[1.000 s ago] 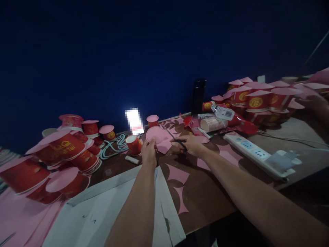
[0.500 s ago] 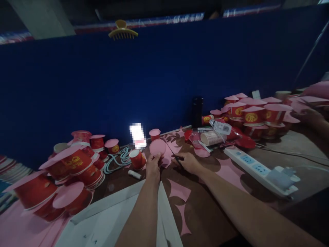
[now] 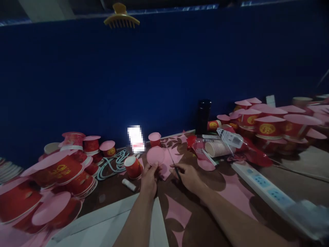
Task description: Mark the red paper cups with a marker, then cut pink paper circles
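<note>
Head cam's showing your left hand [image 3: 150, 178] pinching a pink disc [image 3: 155, 156], right hand [image 3: 189, 176] gripping scissors [image 3: 177, 171], so you're probably trimming and needing a steady edge next.

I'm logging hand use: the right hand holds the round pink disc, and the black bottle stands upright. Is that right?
The hand is wrong: the head view shows the left hand holding the round pink disc. The black bottle does stand upright.

Yellow claw clip [image 3: 121, 18] at top of blue partition [image 3: 167, 72]; black flask [image 3: 203, 117] upright before partition; white power strip [image 3: 268, 190] at right
</note>
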Motion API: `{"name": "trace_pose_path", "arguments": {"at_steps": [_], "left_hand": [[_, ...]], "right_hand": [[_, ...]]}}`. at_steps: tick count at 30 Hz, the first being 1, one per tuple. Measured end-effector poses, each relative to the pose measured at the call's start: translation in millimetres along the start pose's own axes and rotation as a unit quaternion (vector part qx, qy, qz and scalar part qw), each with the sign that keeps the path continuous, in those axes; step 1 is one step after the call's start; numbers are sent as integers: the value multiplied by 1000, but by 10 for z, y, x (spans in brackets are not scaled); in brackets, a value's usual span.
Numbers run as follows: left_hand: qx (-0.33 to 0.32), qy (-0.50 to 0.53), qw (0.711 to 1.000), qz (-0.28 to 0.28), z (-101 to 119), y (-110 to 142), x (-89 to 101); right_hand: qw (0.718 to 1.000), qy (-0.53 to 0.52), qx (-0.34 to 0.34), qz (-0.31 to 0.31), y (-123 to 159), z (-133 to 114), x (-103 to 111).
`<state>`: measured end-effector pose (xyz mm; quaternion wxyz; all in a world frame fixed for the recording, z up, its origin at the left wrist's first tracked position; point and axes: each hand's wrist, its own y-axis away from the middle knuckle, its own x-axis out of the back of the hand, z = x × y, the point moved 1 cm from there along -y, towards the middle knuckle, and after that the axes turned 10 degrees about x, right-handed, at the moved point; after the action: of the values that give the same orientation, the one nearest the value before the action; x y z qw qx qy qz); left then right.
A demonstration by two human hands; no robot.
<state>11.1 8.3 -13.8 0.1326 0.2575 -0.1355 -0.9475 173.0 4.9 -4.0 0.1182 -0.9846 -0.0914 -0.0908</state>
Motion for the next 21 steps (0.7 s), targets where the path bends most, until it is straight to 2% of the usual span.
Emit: {"name": "trace_pose_path", "arguments": {"at_steps": [6,9,14,21], "left_hand": [[22,3,999,31,-1,27,-27],[31,2,999,28,6,44,-41],[51,-3,998,33,12,61,-34],[51,-34,998,18,-13,68,-8]], "right_hand": [[990,-105,-92,13,74,31,-59],[983,-136,-124,25,85,28,-67],[982,-111,-155,20,103,12,-54],[990,-11,-139,0,136,47,-35]]}}
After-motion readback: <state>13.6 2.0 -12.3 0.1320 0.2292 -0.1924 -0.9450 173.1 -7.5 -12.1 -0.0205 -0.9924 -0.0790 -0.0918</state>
